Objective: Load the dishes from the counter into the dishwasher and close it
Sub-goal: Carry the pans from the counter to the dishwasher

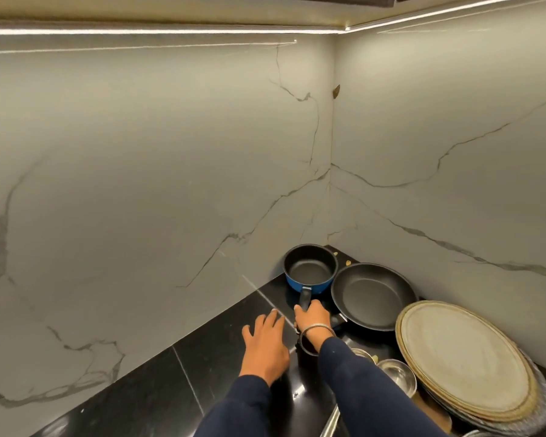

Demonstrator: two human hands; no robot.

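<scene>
The glossy black stone counter fills the near part of the view, crossed by thin pale seams, and runs back into a corner between two grey-white marble-look walls with dark veins, lit by a strip light under the cabinets above. The landmark is the blue saucepan with a dark non-stick inside, which stands upright deep in that corner. Nearest, to the right of the saucepan and toward the viewer, a stack of large round beige plates leans, with small steel bowls just left of it. The left hand, in front of the saucepan, hovers over or rests on the counter with fingers spread, holding nothing. The right hand curls around the saucepan's black handle, whose long axis points from the pot toward the viewer. A wide black frying pan sits just right of the saucepan.
</scene>
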